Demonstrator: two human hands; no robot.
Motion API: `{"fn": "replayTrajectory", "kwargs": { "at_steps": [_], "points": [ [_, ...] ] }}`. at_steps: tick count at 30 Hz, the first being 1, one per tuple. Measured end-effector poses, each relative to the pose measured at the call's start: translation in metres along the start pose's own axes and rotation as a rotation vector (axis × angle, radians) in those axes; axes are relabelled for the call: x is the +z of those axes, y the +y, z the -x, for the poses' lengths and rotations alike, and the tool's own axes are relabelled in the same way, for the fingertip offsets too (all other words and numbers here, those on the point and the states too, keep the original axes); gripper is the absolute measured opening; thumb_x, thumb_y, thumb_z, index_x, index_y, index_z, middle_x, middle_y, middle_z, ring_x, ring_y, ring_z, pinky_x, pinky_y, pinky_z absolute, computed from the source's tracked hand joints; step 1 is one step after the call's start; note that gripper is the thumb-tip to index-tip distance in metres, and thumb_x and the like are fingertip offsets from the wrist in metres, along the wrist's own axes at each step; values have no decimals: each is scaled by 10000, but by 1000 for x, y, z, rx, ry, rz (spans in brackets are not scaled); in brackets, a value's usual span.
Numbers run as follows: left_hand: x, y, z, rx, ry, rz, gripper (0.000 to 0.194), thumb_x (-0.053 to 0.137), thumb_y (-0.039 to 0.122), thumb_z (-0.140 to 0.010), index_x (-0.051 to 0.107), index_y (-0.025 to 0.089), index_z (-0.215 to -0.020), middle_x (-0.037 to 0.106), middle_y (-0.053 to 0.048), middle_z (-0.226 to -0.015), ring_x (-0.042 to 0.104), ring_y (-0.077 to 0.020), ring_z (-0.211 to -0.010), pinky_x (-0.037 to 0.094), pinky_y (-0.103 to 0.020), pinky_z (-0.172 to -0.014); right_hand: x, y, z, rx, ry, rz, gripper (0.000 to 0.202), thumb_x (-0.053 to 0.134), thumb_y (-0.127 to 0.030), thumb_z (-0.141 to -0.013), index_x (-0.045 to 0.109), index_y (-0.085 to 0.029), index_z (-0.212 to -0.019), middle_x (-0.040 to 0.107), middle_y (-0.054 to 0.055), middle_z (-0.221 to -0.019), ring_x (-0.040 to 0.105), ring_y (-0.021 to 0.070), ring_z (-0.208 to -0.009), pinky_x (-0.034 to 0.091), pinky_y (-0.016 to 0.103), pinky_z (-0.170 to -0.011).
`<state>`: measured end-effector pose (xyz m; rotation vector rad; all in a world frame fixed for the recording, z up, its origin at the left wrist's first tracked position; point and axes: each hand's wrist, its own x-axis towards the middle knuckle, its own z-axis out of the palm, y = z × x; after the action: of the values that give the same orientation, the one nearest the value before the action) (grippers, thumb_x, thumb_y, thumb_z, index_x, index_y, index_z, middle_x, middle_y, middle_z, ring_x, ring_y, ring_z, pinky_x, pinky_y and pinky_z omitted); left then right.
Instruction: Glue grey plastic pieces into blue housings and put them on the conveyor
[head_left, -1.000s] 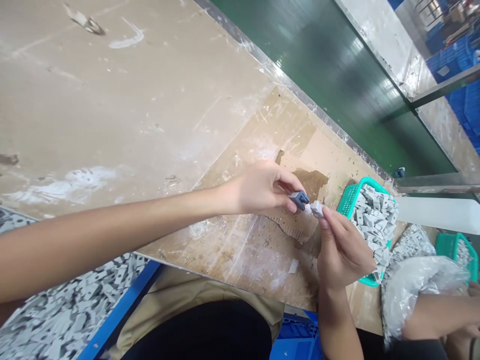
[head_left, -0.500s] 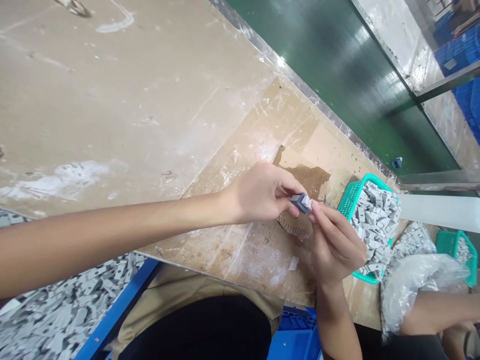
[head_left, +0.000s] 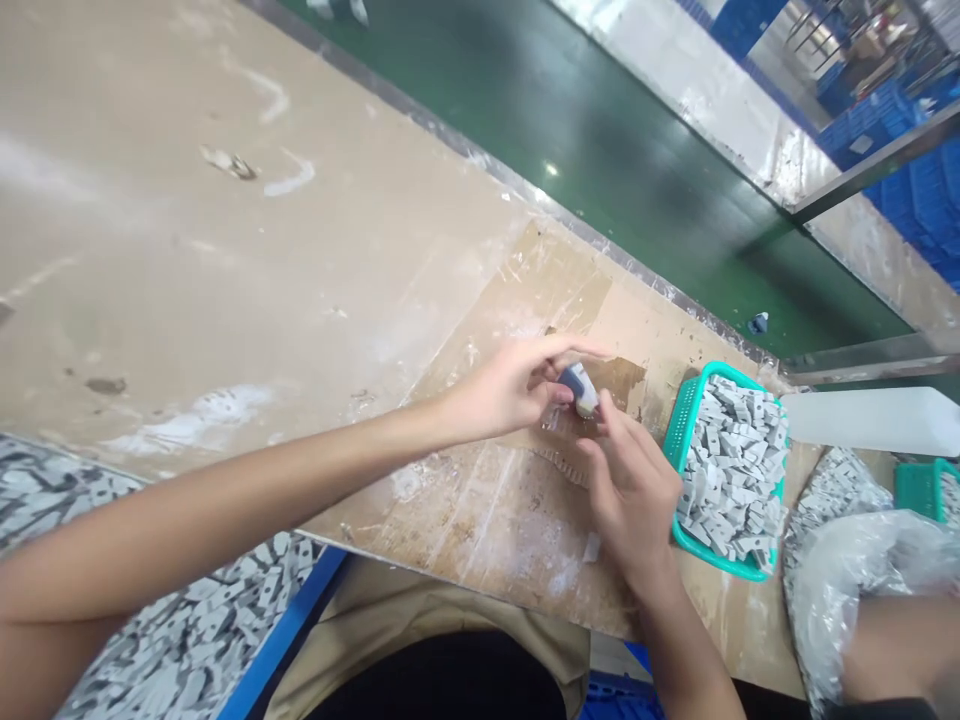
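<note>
A small two-part plastic block (head_left: 580, 388), dark blue-grey on one side and whitish on the other, is between my hands above the worktable. My left hand (head_left: 517, 385) comes from the left; its thumb and a curled finger are at the block's dark end, while the index finger stretches out over it. My right hand (head_left: 634, 490) is just below and to the right, thumb and fingers apart. Its fingertips are close to the whitish end; I cannot tell whether they touch it. Slight blur covers the block.
A teal basket (head_left: 686, 440) of grey-white pieces stands right, beside a clear plastic bag (head_left: 832, 560) and another person's arm (head_left: 900, 645). A blue-edged bin (head_left: 281, 640) of pieces is lower left. Torn cardboard (head_left: 622, 380) lies on the table (head_left: 360, 300). A green surface (head_left: 570, 110) runs behind.
My right hand has let go of the block and opened, moving slightly left. The left index finger has straightened away from it, and the block has turned. The camera view has shifted.
</note>
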<state>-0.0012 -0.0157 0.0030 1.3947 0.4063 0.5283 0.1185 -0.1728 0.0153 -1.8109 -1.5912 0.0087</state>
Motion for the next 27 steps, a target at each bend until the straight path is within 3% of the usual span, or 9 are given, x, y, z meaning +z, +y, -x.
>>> {"fn": "replayTrajectory", "kwargs": {
  "at_steps": [3, 8, 15, 20, 23, 27],
  "points": [
    [-9, 18, -1, 2, 49, 252, 142, 666, 159, -810, 687, 162, -951, 670, -52, -916, 662, -149, -758, 584, -302, -728, -13, 1, 3, -6, 203, 31, 523, 628, -99, -912, 548, -264, -1402, 745, 66, -1130, 725, 189, -943, 597, 342, -851],
    [-24, 26, -3, -195, 96, 585, 201, 663, 78, -755, 637, 152, -940, 616, -16, -756, 683, -161, -669, 594, -295, -647, -27, 10, 7, 19, 405, 90, 469, 621, -63, -899, 623, -264, -1323, 770, 41, -1014, 737, 178, -829, 594, 328, -788],
    [-31, 20, -8, -365, 162, 684, 350, 557, -26, -675, 606, 150, -974, 637, -36, -753, 689, -162, -659, 588, -249, -618, -32, 14, 3, 40, 470, 52, 421, 615, -73, -903, 661, -266, -1274, 771, 40, -984, 728, 167, -794, 584, 316, -751],
    [-24, 32, -11, -366, 319, 640, 327, 554, -31, -680, 653, 138, -942, 627, -22, -686, 674, -145, -592, 586, -205, -565, -62, 43, -1, 200, 686, 130, 293, 617, -195, -916, 718, -209, -1191, 766, 65, -927, 703, 183, -748, 562, 333, -711],
    [-24, 36, -16, -282, 417, 573, 319, 585, -1, -738, 691, 134, -1007, 659, -28, -701, 676, -128, -582, 585, -168, -571, -88, 67, -2, 371, 650, 208, 268, 605, -263, -886, 764, -167, -1079, 736, 64, -842, 624, 163, -649, 507, 304, -618],
    [-30, 32, -24, -160, 528, 477, 279, 702, 54, -732, 720, 134, -999, 707, -14, -778, 691, -126, -625, 615, -187, -624, -102, 81, 2, 493, 369, 255, 212, 592, -251, -787, 782, -193, -863, 652, 32, -781, 539, 145, -598, 481, 301, -613]
  ]
}}
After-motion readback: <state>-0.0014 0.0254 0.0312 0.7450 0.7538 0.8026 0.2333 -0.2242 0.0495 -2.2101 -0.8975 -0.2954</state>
